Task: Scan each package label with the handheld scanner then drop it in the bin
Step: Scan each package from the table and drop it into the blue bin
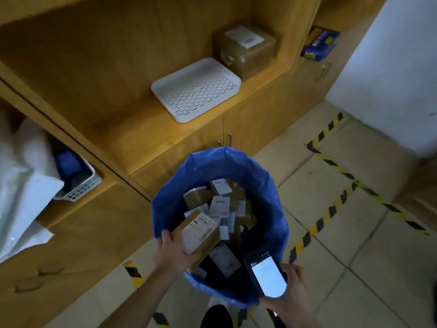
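1. A left hand (pixel 173 253) clamps a small box (pixel 201 233) by its near end, holding it tilted over the bin (pixel 272 204), inside the rim.
2. The box looks light and stiff, likely cardboard; a grip across its short sides should hold, though taped faces may be slick.
3. Brown, with a white printed label facing up.
4. The right hand (pixel 293 292) wraps the scanner (pixel 266 272), screen lit, at the bin's near edge.
5. Similar boxes fill the bin.
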